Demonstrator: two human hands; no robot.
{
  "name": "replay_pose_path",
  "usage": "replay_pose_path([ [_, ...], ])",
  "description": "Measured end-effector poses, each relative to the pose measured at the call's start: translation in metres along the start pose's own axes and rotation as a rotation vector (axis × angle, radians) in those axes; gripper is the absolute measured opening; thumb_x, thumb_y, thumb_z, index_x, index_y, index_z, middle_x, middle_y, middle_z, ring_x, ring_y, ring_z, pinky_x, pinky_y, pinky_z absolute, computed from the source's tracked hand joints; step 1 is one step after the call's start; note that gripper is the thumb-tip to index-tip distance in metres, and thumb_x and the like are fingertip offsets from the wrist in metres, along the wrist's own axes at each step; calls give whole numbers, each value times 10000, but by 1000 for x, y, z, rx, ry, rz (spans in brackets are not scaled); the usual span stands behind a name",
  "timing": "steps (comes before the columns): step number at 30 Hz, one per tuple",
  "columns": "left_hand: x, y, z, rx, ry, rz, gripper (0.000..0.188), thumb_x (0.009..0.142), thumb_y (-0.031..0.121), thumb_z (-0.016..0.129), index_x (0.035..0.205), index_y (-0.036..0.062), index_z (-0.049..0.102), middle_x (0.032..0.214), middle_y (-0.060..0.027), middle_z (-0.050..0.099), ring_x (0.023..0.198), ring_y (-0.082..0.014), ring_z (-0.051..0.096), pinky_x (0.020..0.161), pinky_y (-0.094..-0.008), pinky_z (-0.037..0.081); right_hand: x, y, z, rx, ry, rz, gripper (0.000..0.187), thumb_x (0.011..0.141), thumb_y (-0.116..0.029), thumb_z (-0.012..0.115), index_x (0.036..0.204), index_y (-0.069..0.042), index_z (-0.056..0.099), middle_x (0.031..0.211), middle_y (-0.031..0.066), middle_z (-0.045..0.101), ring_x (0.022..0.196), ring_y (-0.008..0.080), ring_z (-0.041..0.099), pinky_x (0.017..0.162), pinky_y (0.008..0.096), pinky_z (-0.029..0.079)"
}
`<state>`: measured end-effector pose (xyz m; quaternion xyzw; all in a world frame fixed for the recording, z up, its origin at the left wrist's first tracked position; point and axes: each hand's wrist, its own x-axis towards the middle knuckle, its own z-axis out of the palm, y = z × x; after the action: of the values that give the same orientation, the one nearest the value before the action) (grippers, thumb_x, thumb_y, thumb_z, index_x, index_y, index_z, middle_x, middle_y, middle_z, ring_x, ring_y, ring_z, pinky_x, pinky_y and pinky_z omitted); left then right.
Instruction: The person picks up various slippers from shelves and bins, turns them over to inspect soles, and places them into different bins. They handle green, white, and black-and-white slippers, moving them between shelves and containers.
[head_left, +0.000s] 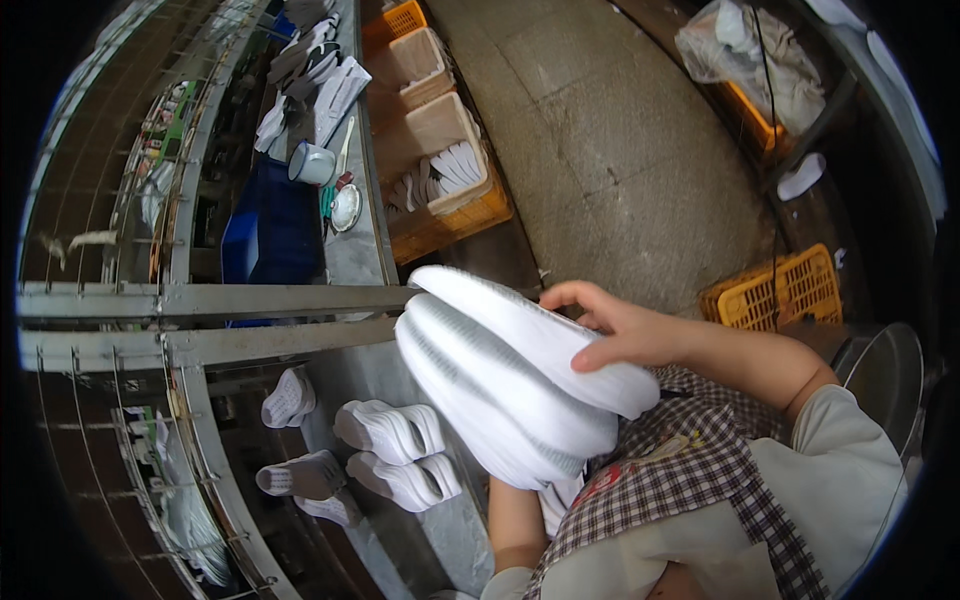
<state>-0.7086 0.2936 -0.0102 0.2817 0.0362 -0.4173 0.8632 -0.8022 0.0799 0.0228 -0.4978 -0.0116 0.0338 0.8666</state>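
A thick bundle of white shoe soles (pixel 490 390) is held in front of my body, above the near bench. My right hand (pixel 628 330) grips its right side, the thumb pressed on the outermost sole and the fingers on the far side. My left forearm (pixel 517 525) rises from below and passes behind the bundle, which hides the left hand and its fingers. Left of the bundle, several more white soles (pixel 400 440) lie in small groups on the metal bench (pixel 455 540).
Beyond a metal crossbar (pixel 290 300), a second bench holds a white mug (pixel 311 163), a small round dish (pixel 346 208) and a blue bin (pixel 262 225). A lined yellow crate (pixel 455 225) contains soles. Another yellow crate (pixel 785 290) stands right, on the floor (pixel 620 150). Wire racks (pixel 100 240) run along the left.
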Motion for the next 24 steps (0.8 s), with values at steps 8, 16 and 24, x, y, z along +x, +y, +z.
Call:
replay_pose_path([
  [8, -1, 2, -4, -157, -186, -25, 626, 939, 251, 495, 1434, 7, 200, 1063, -171, 502, 836, -249, 577, 688, -343, 551, 10, 23, -13, 718, -70, 14, 739, 760, -231, 619, 1375, 17, 293, 1182, 203, 554, 959, 236, 645, 802, 337, 565],
  [16, -7, 5, -3, -240, -261, -30, 632, 938, 249, 497, 1437, 8, 193, 1044, -167, 502, 820, -243, 574, 674, -338, 552, 8, 66, 0, 848, -160, 71, 776, 717, -181, 624, 1381, 36, 286, 1295, 220, 470, 1126, 276, 555, 955, 388, 471],
  [24, -11, 19, -3, -262, -302, 0, 638, 937, 248, 499, 1439, 8, 186, 1025, -162, 503, 804, -237, 572, 661, -334, 553, 3, 71, -21, 920, -44, 104, 717, 761, -189, 550, 1396, -6, 271, 1256, 222, 502, 1014, 303, 619, 882, 398, 531],
])
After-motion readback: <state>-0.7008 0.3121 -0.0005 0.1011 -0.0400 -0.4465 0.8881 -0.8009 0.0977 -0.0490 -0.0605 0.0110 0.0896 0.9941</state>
